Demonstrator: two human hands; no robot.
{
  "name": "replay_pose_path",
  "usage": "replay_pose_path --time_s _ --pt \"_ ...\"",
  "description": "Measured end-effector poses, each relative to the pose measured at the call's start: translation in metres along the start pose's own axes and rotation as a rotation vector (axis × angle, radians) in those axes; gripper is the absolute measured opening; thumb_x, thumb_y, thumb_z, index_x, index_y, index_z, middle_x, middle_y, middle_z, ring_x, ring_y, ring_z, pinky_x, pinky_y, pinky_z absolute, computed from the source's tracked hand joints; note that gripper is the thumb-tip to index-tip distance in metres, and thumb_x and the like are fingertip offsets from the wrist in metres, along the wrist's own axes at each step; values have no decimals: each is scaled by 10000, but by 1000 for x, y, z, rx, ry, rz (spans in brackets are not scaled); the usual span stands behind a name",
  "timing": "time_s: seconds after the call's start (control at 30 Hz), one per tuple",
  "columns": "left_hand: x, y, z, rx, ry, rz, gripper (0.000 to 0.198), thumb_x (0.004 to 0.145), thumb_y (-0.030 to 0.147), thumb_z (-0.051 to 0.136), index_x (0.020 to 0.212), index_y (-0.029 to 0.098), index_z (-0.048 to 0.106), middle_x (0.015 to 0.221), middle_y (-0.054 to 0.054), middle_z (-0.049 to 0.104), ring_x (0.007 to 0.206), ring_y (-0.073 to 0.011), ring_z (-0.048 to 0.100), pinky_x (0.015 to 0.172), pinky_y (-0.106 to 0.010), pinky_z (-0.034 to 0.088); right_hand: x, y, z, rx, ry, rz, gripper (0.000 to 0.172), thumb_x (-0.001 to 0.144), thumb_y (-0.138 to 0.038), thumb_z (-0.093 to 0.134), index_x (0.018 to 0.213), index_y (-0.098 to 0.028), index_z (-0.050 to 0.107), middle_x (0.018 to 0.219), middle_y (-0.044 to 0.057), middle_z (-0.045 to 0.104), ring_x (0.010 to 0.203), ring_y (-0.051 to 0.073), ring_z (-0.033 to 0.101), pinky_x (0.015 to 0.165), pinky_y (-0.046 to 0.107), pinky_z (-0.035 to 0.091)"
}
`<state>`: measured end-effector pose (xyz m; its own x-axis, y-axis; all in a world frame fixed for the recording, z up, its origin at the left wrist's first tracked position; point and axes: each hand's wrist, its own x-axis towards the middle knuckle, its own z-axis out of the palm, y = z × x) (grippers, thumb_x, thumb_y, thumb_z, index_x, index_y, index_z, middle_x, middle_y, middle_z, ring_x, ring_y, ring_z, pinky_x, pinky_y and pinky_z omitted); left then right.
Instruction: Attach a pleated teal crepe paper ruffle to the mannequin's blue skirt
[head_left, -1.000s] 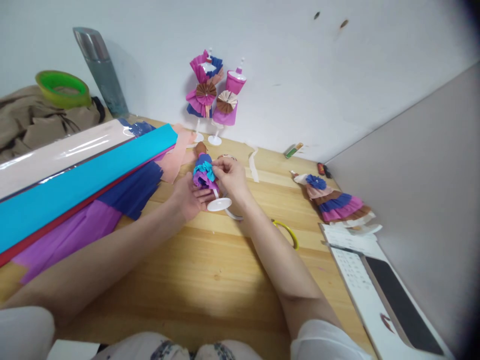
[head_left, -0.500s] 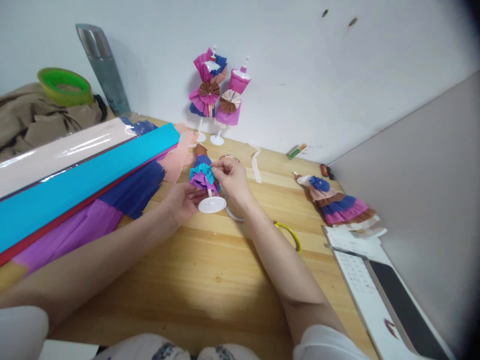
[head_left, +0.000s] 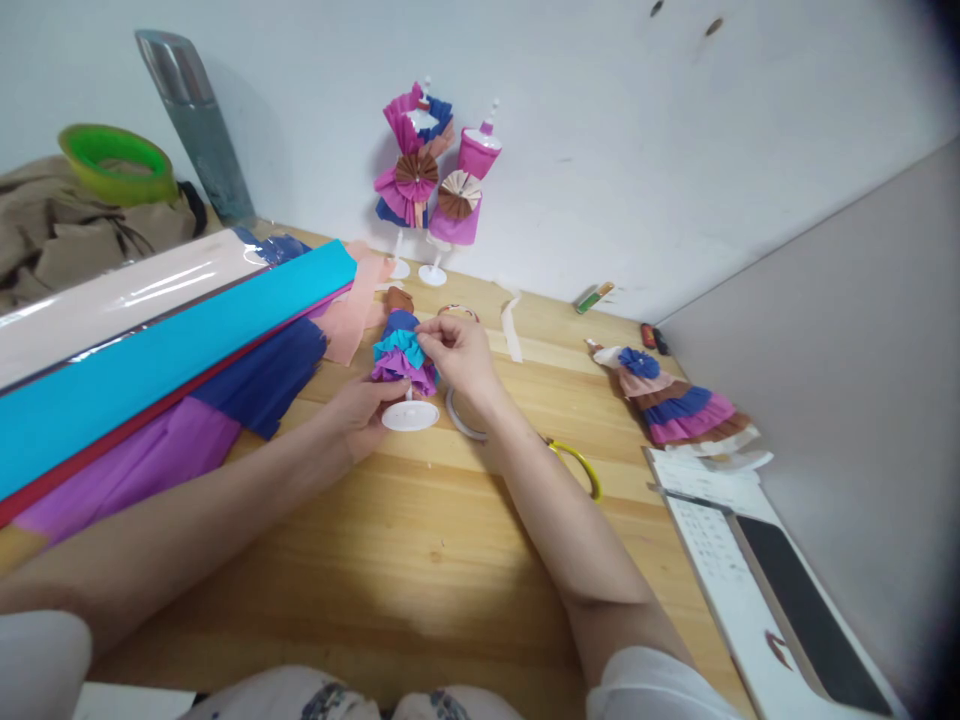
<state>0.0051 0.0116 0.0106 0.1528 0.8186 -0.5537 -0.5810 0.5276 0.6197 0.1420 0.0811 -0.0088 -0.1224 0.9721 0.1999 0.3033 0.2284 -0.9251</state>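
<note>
A small dress form (head_left: 410,416) with a round white base is tilted so that its base faces me. It wears a brown and dark blue top and a ruffled crepe-paper skirt (head_left: 405,370) in turquoise and purple. My left hand (head_left: 365,410) grips it low by the stand, thumb over the stem under the purple ruffle. With closed fingers, my right hand (head_left: 459,350) pinches the edge of the turquoise ruffle on the right side. A roll of tape (head_left: 463,418) lies partly hidden behind my right wrist.
Stacked crepe paper (head_left: 187,330) fills the left side. Two dressed mini dress forms (head_left: 459,205) stand against the wall. Yellow-handled scissors (head_left: 581,468), a layered paper dress (head_left: 686,405) and a white box (head_left: 705,540) lie at right. A bottle (head_left: 202,130) stands back left.
The dress form has shifted slightly left and its base has tipped a little. My left thumb has moved onto the stem below the ruffle. My right hand keeps pinching the turquoise paper.
</note>
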Motion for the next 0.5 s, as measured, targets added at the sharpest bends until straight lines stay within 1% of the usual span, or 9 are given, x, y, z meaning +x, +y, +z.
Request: replay_pose_path --time_s 0.1,0.23,0.37,0.5 --pt "5 -2 -2 39 -37 32 214 707 -82 711 722 128 671 643 -9 693 553 -117 632 582 -225 515 -1 -3 0 -32 -13 -21 102 755 -216 599 782 -186 693 622 -24 629 561 130 550 571 258 444" --pt "12 -5 -8 93 -94 81 217 654 -67 745 706 129 668 630 -1 678 558 -113 622 572 -217 493 -2 -5 -1 -46 -8 -30 108 749 -221 601 787 -185 695 613 -27 613 564 135 548 570 264 449" --pt "18 -7 -10 177 -164 200 184 630 7 783 676 136 660 607 1 654 555 -120 592 576 -238 482 -2 -8 -4 -26 -8 -32 113 746 -216 598 799 -188 695 607 -30 602 559 133 550 568 265 450" --pt "25 -2 -8 203 -226 328 243 580 61 829 734 158 669 647 9 664 596 -136 593 626 -261 490 -5 -18 -10 -51 -6 -84 120 764 -222 597 824 -190 695 632 -22 617 586 140 579 598 275 466"
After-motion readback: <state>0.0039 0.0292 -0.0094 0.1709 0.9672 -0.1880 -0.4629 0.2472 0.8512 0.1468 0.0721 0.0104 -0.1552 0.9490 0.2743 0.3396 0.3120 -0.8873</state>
